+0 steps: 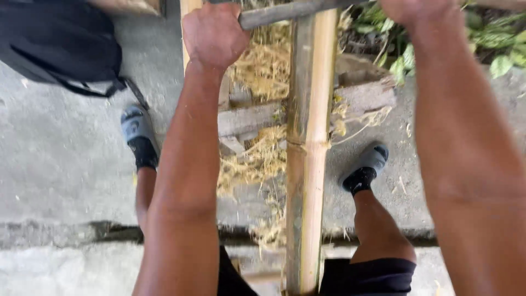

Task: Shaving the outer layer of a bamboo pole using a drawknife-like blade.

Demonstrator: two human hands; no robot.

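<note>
Pale yellow-tan bamboo pole (309, 148) with greenish streaks; dark grey bar (274, 13); straw-yellow shavings (257, 159); weathered grey-brown wood block (361, 98); mottled grey concrete floor (60, 164); grey-and-black slippers (139, 137); black bag (55, 38) far left; green leaves (493, 38) far right.

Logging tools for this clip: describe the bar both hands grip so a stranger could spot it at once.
Start at the long yellow bamboo pole running up the middle between the person's feet. Across its top end lies a grey bar, gripped by the left hand and the right hand. It alone lies crosswise, dull grey against the straw-coloured shavings.
</note>
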